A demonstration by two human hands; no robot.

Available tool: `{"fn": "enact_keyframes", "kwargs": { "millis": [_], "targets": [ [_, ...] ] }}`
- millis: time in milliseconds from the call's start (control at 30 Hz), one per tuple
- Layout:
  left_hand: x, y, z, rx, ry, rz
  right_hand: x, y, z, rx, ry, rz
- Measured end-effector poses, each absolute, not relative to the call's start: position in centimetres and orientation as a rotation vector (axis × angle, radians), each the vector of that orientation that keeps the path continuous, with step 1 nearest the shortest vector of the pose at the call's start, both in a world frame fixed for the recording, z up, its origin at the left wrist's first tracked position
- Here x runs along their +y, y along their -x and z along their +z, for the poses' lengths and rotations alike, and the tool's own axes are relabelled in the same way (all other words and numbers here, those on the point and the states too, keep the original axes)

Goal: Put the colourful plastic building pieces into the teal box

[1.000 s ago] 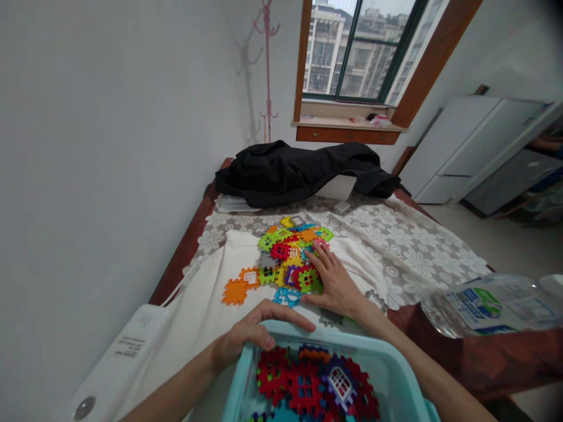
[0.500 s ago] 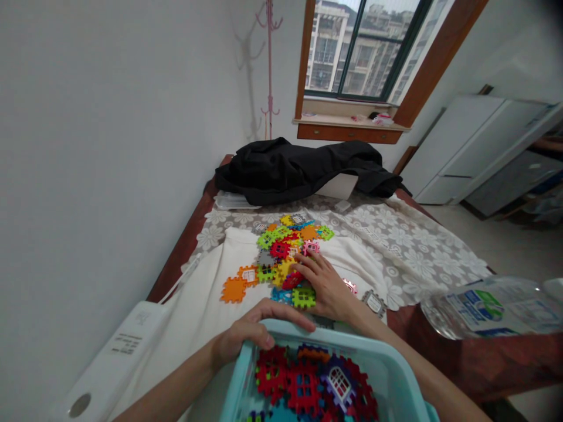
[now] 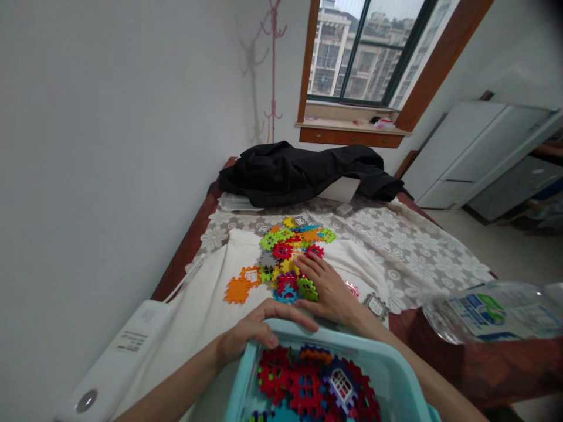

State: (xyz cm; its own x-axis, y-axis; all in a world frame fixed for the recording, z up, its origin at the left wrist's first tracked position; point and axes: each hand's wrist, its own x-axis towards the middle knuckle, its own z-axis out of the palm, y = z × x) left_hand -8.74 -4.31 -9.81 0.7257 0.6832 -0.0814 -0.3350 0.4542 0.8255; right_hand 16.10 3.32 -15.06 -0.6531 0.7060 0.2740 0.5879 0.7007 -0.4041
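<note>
A heap of colourful interlocking plastic tiles (image 3: 285, 252) lies on a white cloth (image 3: 206, 305) over the table. My right hand (image 3: 328, 290) rests flat on the near side of the heap, fingers spread over a green tile (image 3: 307, 288) and a red one. My left hand (image 3: 253, 331) grips the far rim of a light blue plastic bin (image 3: 396, 375) at the near table edge. Red, purple and orange tiles (image 3: 314, 381) lie inside the bin. An orange tile (image 3: 236, 290) sits apart to the left.
A black jacket (image 3: 303, 173) lies across the far end of the table on a lace tablecloth (image 3: 417, 252). A clear plastic water bottle (image 3: 488, 310) lies at the right edge. A white device (image 3: 118, 357) sits at the near left. The wall runs along the left side.
My right hand has drawn back toward the bin, dragging a few tiles with it across the cloth. My left hand has stayed on the bin's rim.
</note>
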Motion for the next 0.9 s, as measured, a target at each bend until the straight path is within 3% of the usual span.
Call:
{"fn": "enact_keyframes", "kwargs": {
  "millis": [333, 600, 900],
  "targets": [
    [-4.6, 8.5, -8.3, 0.469, -0.892, 0.697, 3.6, -16.3, -15.4, -2.393, 0.939, 0.371],
    [-4.5, 8.6, -8.9, 0.481, -0.900, 0.665, 3.4, -16.1, -15.9, -2.398, 1.185, 0.365],
    [-4.2, 8.6, -9.3, 0.493, -0.911, 0.646, 3.3, -16.0, -15.0, -2.409, 1.072, 0.327]
  ]
}}
